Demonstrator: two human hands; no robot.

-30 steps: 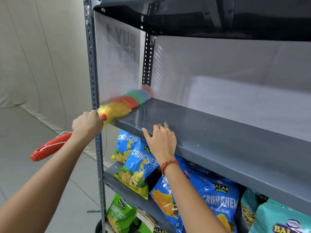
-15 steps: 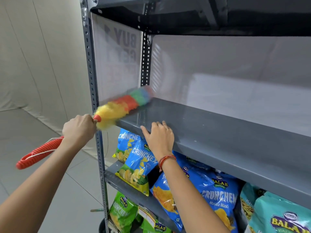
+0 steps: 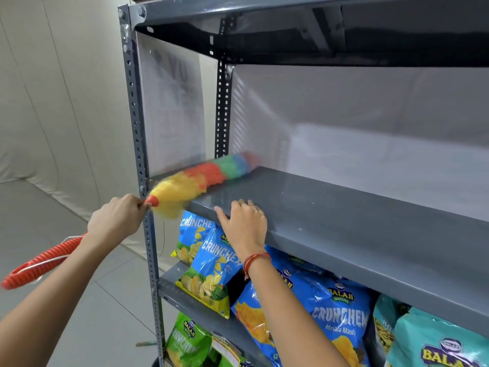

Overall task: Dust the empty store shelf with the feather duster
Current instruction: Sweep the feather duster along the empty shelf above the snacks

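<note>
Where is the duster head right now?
In the head view, the duster head lies across the empty shelf's left end beside the corner post, left of the right hand.

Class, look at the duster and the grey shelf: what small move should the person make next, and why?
Probably sweep the feather duster rightward along the empty shelf. The left hand holds it at the shelf's far-left end, so only that end is being brushed; the long stretch to the right lies untouched. The right hand resting on the front edge may need to shift aside.
</note>
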